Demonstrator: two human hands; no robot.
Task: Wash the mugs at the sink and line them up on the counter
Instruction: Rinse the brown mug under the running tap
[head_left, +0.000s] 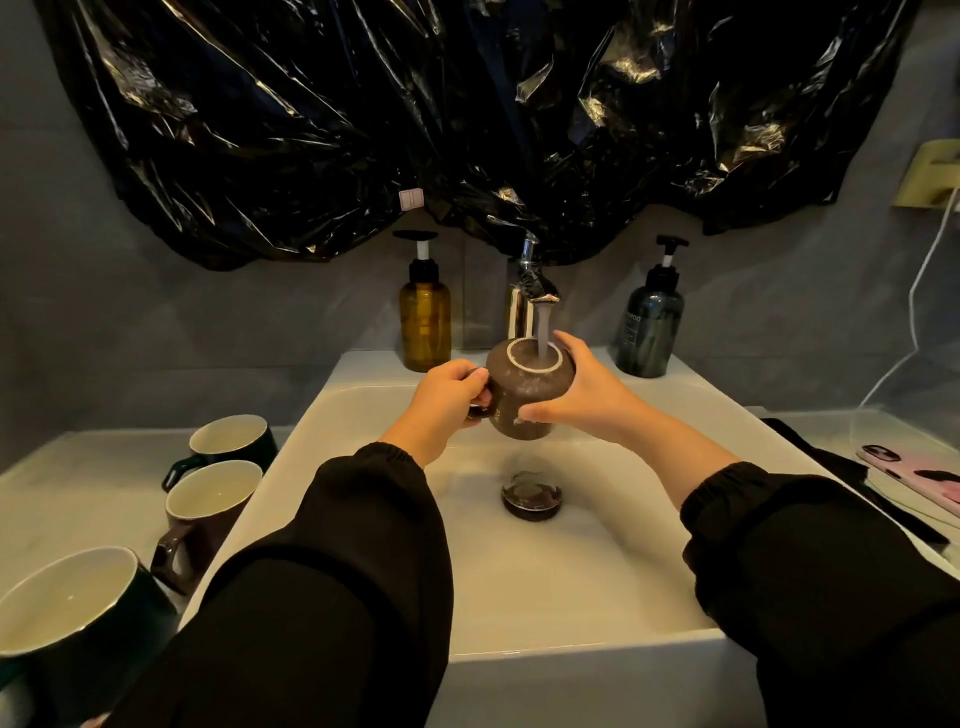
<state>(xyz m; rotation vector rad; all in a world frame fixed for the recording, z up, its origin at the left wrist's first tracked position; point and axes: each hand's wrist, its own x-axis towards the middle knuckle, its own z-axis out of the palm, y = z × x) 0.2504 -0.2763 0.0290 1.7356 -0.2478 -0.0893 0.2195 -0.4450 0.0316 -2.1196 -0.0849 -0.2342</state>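
Observation:
A dark brown mug (524, 395) is held upside down over the white sink (332, 415), and water from the faucet (535, 291) runs onto its ringed base. My left hand (447, 400) grips the mug's handle. My right hand (587, 395) wraps around the mug's right side, thumb on the front. Three mugs stand upright on the counter left of the sink: a dark green one (234, 441) at the back, a brown one (208, 509) in the middle, and a large dark one (67, 608) nearest me.
An amber pump bottle (425, 322) and a dark pump bottle (650, 332) stand on the sink's back ledge. The drain plug (531, 493) lies at the basin's bottom. A pink phone (914, 473) lies on the right counter. Black plastic sheeting (467, 114) hangs above.

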